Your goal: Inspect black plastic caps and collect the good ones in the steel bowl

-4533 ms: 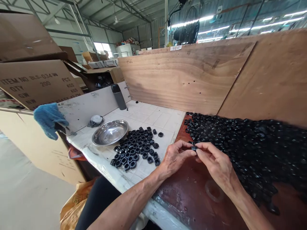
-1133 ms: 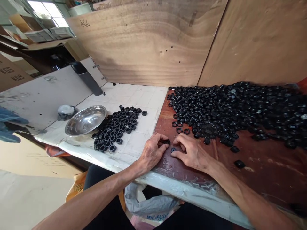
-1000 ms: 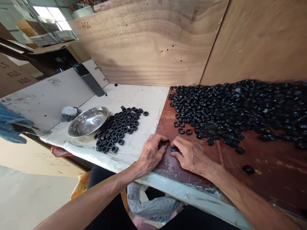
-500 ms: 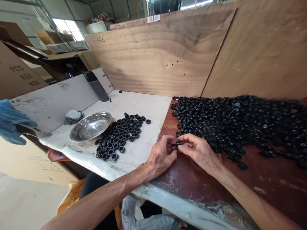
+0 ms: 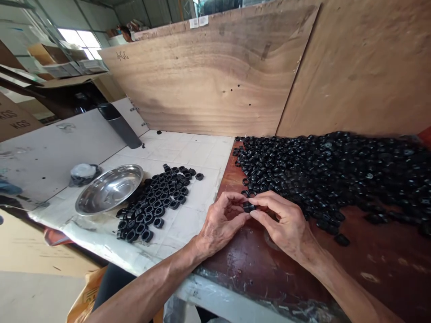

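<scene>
Between the fingertips of both hands is a small black ring-like part [image 5: 248,207]. My left hand [image 5: 224,220] pinches it from the left, and my right hand [image 5: 282,220] grips it from the right, so the two hands nearly touch. Fingers hide some of the part, and whether it is one piece or two joined is unclear. A large pile of black parts [image 5: 303,166] lies behind and right of my hands on the red-brown board [image 5: 262,269]. Left of my hands, a smaller group of black rings [image 5: 158,197] rests on the white surface [image 5: 198,224].
A shiny metal bowl [image 5: 111,190] stands left of the ring group, beside a plastic-wrapped bundle [image 5: 83,172]. A dark bottle [image 5: 121,128] leans near the low white side board [image 5: 50,157]. Tall plywood [image 5: 208,89] walls the back. Part of a person's head [image 5: 126,33] shows beyond it.
My hands have come closer together, with the black part now held between both sets of fingertips. The view has shifted, so the bowl and bottle appear farther left.
</scene>
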The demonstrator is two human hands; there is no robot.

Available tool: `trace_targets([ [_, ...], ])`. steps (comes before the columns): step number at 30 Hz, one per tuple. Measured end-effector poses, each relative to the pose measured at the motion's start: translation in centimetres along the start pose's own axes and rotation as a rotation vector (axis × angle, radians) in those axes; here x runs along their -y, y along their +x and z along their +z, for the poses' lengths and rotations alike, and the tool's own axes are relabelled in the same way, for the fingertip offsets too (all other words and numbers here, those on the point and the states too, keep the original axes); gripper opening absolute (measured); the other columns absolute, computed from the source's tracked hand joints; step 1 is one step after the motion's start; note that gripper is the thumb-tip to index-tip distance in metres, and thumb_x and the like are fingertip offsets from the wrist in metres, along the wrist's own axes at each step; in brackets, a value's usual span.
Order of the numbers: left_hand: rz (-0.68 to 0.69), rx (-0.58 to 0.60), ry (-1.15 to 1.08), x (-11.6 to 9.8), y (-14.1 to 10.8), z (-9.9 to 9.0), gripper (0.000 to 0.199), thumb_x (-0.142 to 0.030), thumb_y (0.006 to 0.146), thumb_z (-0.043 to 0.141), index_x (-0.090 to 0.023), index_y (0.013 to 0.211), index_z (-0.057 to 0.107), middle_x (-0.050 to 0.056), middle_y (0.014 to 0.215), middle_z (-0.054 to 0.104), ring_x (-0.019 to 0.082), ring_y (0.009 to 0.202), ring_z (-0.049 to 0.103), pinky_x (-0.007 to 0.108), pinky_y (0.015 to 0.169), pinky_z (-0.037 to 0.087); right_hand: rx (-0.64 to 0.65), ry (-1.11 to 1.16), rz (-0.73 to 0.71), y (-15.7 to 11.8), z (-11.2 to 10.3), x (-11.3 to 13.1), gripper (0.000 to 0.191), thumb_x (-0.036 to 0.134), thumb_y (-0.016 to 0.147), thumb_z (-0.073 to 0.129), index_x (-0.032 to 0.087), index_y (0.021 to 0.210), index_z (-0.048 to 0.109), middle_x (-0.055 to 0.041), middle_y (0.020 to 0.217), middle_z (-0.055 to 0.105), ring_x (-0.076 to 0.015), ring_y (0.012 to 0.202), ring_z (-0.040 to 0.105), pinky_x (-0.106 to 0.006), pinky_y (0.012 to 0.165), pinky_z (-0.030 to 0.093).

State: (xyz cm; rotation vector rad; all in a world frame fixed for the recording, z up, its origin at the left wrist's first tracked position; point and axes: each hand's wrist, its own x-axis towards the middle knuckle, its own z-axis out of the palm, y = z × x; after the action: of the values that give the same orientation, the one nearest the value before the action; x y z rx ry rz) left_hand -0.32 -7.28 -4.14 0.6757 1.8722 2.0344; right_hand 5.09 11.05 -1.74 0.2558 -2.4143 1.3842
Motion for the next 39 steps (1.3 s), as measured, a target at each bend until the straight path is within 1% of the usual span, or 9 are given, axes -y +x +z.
trace_targets([
  [6, 0.022, 0.040, 0.080, -0.8, -0.2, -0.8, 0.026, -0.026, 0.091, 0.070, -0.023, 0.116, 0.063, 0.004, 0.118, 0.069, 0.019, 0.108, 0.068, 0.038, 0.102, 0.055, 0.008, 0.047, 0.041, -0.4, 0.3, 0.1, 0.021, 0.024, 0.096, 0.060, 0.028, 0.116, 0.067, -0.0003, 0.114, 0.065, -0.0142, 0.106, 0.062, -0.025, 0.093, 0.052],
  [13, 0.259, 0.060, 0.230, -1.1, 0.1, -0.7, 0.023, -0.018, 0.090, 0.071, -0.022, 0.112, 0.065, 0.002, 0.115, 0.069, 0.016, 0.111, 0.067, 0.035, 0.103, 0.055, -0.039, 0.009, 0.091, -0.7, 0.8, 0.5, 0.012, 0.029, 0.099, 0.057, 0.022, 0.108, 0.060, 0.0012, 0.082, 0.068, -0.0104, 0.064, 0.065, -0.021, 0.064, 0.052],
  [16, 0.240, 0.073, 0.203, -0.8, 0.1, -0.7, 0.022, -0.018, 0.090, 0.071, -0.021, 0.111, 0.066, 0.004, 0.116, 0.069, 0.017, 0.111, 0.067, 0.035, 0.103, 0.055, -0.050, -0.055, 0.061, -0.6, 0.7, 0.7, 0.010, 0.029, 0.100, 0.055, 0.020, 0.102, 0.059, 0.0023, 0.071, 0.065, -0.0099, 0.056, 0.061, -0.021, 0.059, 0.049],
  [21, 0.182, 0.047, 0.152, -0.7, 0.1, -0.7, 0.021, -0.021, 0.091, 0.070, -0.019, 0.111, 0.067, 0.005, 0.114, 0.069, 0.018, 0.108, 0.068, 0.034, 0.100, 0.056, 0.063, -0.040, 0.035, -0.7, 0.4, -0.1, 0.015, 0.029, 0.099, 0.056, 0.021, 0.111, 0.060, 0.0017, 0.080, 0.067, -0.0104, 0.068, 0.065, -0.021, 0.069, 0.049],
  [26, 0.177, 0.080, 0.194, -0.9, 0.2, -0.5, 0.022, -0.024, 0.090, 0.072, -0.018, 0.110, 0.068, 0.005, 0.113, 0.070, 0.017, 0.107, 0.068, 0.033, 0.100, 0.056, 0.012, -0.174, 0.007, -0.6, 0.5, -0.2, 0.043, 0.032, 0.105, 0.043, 0.019, 0.065, 0.048, 0.0024, 0.055, 0.046, -0.0091, 0.050, 0.045, -0.026, 0.054, 0.035],
  [30, 0.125, 0.032, 0.166, -0.9, 0.2, -0.3, 0.022, -0.027, 0.090, 0.071, -0.019, 0.110, 0.068, 0.004, 0.113, 0.070, 0.017, 0.105, 0.068, 0.031, 0.098, 0.056, 0.045, -0.079, 0.100, -0.5, 0.3, 0.4, 0.027, 0.037, 0.103, 0.046, 0.017, 0.104, 0.064, 0.0032, 0.067, 0.057, -0.0099, 0.057, 0.052, -0.024, 0.059, 0.040],
  [34, 0.105, 0.010, 0.174, -1.1, 0.2, -0.5, 0.020, -0.027, 0.090, 0.071, -0.019, 0.109, 0.068, 0.004, 0.109, 0.070, 0.017, 0.102, 0.069, 0.032, 0.095, 0.056, 0.107, -0.083, 0.140, -0.5, 0.1, 0.3, 0.041, 0.042, 0.101, 0.050, 0.018, 0.067, 0.052, 0.0027, 0.058, 0.046, -0.0097, 0.054, 0.045, -0.027, 0.055, 0.035],
  [37, 0.082, -0.001, 0.153, -1.1, 0.1, -0.6, 0.019, -0.025, 0.090, 0.070, -0.019, 0.109, 0.068, 0.004, 0.110, 0.070, 0.018, 0.103, 0.069, 0.033, 0.096, 0.056, 0.116, -0.018, 0.138, -0.6, 0.1, 0.2, 0.022, 0.040, 0.096, 0.059, 0.018, 0.093, 0.063, 0.0028, 0.069, 0.057, -0.0106, 0.060, 0.052, -0.025, 0.058, 0.040],
  [39, 0.081, 0.012, 0.163, -1.1, 0.1, -0.7, 0.020, -0.026, 0.090, 0.070, -0.019, 0.109, 0.069, 0.005, 0.111, 0.070, 0.019, 0.103, 0.068, 0.034, 0.096, 0.056, 0.111, -0.042, 0.133, -0.6, 0.1, 0.2, 0.023, 0.039, 0.095, 0.059, 0.019, 0.087, 0.063, 0.0028, 0.066, 0.054, -0.0107, 0.059, 0.050, -0.025, 0.056, 0.039],
])
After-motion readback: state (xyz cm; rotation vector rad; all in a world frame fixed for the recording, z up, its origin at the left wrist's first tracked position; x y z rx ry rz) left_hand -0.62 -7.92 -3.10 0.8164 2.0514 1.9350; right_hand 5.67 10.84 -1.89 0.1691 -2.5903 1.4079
